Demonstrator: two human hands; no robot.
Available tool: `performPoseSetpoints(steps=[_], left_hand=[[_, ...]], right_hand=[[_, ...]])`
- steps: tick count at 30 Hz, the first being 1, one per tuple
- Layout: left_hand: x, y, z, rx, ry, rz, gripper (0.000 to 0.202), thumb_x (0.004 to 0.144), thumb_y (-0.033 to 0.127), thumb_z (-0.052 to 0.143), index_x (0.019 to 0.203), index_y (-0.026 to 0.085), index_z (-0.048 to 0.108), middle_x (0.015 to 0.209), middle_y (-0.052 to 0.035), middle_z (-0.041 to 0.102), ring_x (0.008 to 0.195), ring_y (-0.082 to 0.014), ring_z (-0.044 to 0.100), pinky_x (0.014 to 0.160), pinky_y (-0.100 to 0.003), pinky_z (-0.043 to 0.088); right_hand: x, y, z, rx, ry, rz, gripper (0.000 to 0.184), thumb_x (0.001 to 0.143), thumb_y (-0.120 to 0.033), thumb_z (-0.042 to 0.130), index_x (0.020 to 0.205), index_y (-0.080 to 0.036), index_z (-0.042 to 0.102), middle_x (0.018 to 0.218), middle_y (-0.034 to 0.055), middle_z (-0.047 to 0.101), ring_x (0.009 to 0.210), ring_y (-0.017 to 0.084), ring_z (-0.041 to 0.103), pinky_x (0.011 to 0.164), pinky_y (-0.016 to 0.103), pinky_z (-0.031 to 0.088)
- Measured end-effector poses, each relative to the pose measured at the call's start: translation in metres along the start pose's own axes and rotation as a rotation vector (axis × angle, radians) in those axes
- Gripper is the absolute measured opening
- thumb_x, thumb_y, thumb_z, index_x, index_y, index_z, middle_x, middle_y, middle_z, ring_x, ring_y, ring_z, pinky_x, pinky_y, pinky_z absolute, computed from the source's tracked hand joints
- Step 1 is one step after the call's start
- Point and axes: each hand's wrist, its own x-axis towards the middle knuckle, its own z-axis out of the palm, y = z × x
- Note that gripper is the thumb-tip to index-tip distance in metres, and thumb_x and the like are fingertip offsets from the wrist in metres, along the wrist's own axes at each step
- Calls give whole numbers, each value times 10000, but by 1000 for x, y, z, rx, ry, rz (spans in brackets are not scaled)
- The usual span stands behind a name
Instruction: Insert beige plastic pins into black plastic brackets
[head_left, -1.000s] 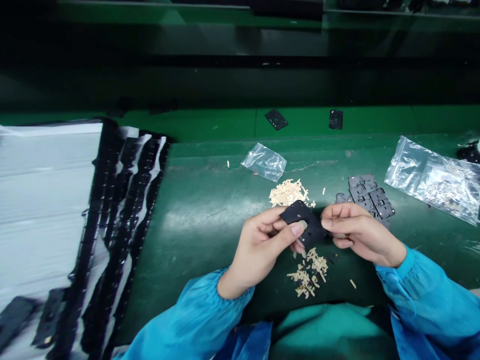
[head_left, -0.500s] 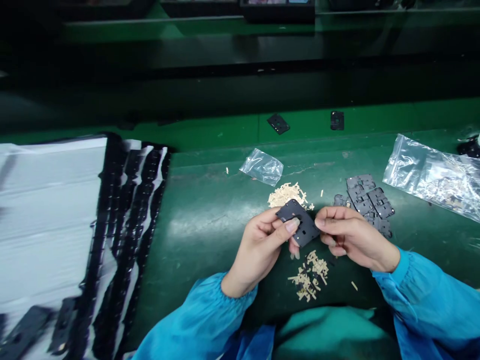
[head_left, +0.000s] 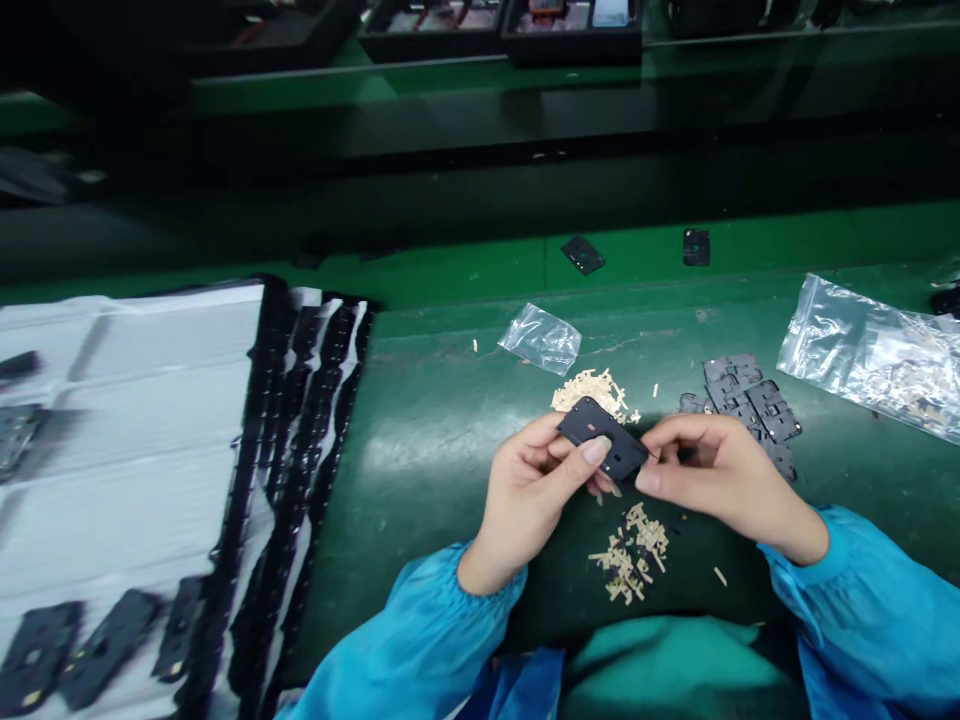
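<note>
My left hand (head_left: 529,490) grips a black perforated plate (head_left: 602,438) between thumb and fingers. My right hand (head_left: 720,475) pinches the plate's right end between its fingertips. Beige paper-like scraps (head_left: 592,392) lie just behind the plate, and a second scrap pile (head_left: 630,562) lies below my hands. Several dark grey perforated plates (head_left: 750,408) overlap on the green mat to the right of my right hand. The plate's underside is hidden.
A white sheet (head_left: 127,420) with black strips (head_left: 300,450) and black parts fills the left side. Clear plastic bags (head_left: 540,338) (head_left: 870,355) lie on the mat. Two black parts (head_left: 582,254) (head_left: 696,247) sit on a green ledge, and black trays (head_left: 570,20) stand beyond.
The plate has turned in my hands, and my right fingers have shifted along its right end. The view has tilted upward and moved, showing more of the back trays.
</note>
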Motion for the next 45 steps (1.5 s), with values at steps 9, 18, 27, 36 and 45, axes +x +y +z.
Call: performPoseSetpoints(steps=[9, 18, 27, 36, 45], left_hand=[[-2, 17, -4, 457, -60, 281, 62, 773, 195, 857, 825, 225, 844, 828, -64, 825, 732, -218, 774, 725, -313, 640], [-2, 19, -6, 430, -90, 360, 127, 776, 149, 853, 834, 262, 859, 859, -57, 833, 765, -239, 794, 751, -346, 669], [-2, 17, -4, 404, -82, 324, 127, 760, 161, 868, 815, 276, 859, 836, -47, 831, 730, -240, 798, 722, -344, 678], [-6, 6, -3, 360, 10, 193, 59, 773, 226, 874, 817, 261, 858, 779, -35, 826, 698, -221, 800, 688, -290, 663], [-5, -7, 1, 77, 32, -17, 251, 742, 422, 902, 764, 184, 824, 687, -58, 796, 624, -198, 752, 661, -299, 638]], right_hand=[[-12, -6, -2, -441, 164, -272, 150, 798, -208, 785, 934, -250, 738, 855, 8, 656, 671, 142, 541, 580, 295, 405], [-10, -10, -6, -36, 9, 41, 182, 838, -362, 792, 788, -217, 693, 690, -15, 565, 615, 129, 457, 546, 269, 357], [-8, -15, -7, 2, 43, 97, 236, 756, -380, 860, 736, -205, 704, 593, -47, 492, 560, 107, 370, 519, 265, 258], [-3, -13, -5, 66, 27, 107, 306, 738, -443, 861, 723, -190, 688, 613, -36, 531, 580, 109, 401, 546, 267, 284], [5, 1, -1, 211, -52, 164, 430, 724, -471, 872, 685, -209, 533, 561, -93, 407, 508, 76, 279, 485, 246, 193]])
